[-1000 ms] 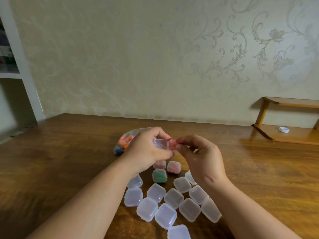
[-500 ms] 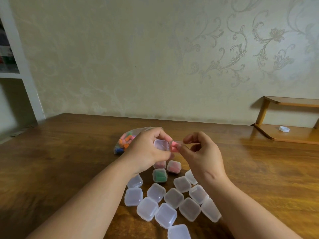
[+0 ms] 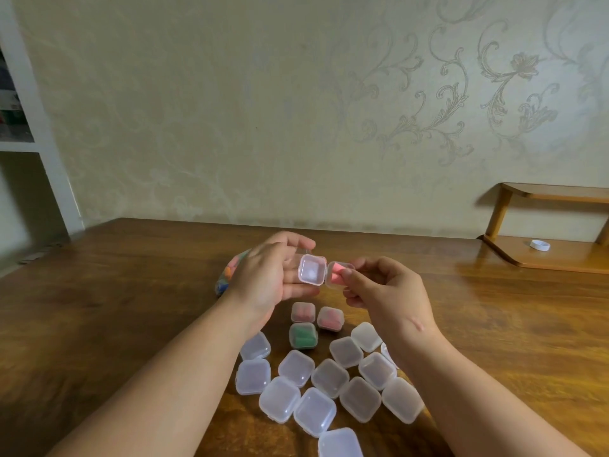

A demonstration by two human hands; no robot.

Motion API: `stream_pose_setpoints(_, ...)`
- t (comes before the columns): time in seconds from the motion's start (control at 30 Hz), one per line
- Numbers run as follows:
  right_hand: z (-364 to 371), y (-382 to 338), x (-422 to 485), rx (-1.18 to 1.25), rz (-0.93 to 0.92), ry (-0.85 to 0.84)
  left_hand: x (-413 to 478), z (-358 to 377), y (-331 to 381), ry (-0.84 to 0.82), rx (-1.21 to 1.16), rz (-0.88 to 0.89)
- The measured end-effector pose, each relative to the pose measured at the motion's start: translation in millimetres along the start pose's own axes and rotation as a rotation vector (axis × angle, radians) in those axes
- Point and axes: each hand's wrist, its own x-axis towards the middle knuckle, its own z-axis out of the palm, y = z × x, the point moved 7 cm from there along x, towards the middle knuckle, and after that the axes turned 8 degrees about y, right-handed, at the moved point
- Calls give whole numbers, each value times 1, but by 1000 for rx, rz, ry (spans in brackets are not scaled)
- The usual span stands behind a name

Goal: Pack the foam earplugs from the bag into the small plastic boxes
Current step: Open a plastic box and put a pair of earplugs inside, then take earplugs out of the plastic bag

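Nearest, a cluster of shut clear boxes (image 3: 314, 411) lies on the table (image 3: 131, 308), partly hidden under the right forearm. Just beyond sit three filled boxes: green (image 3: 303, 336) and two pink (image 3: 330, 318). Above them the left hand (image 3: 270, 278) holds the lid half (image 3: 312, 274) of an open box, while the right hand (image 3: 385, 291) pinches the other half (image 3: 336, 274), with a pink earplug in it. Behind the left hand lies the bag (image 3: 227, 275), mostly hidden. Far right, a white cap (image 3: 539, 245) rests on a low shelf (image 3: 560, 258).
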Motion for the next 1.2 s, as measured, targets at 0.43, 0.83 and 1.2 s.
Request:
stream_pose_setpoints(0.43, 7, 6, -2, 125, 93, -77, -3, 7, 0, -101, 114, 77)
stream_pose_setpoints(0.83, -2, -4, 1, -162, -60, -5, 13, -19, 5, 72, 176, 129)
stream_pose_setpoints(1.2, 51, -8, -13, -553, -232, -250, 32, -65, 4, 384, 379, 136)
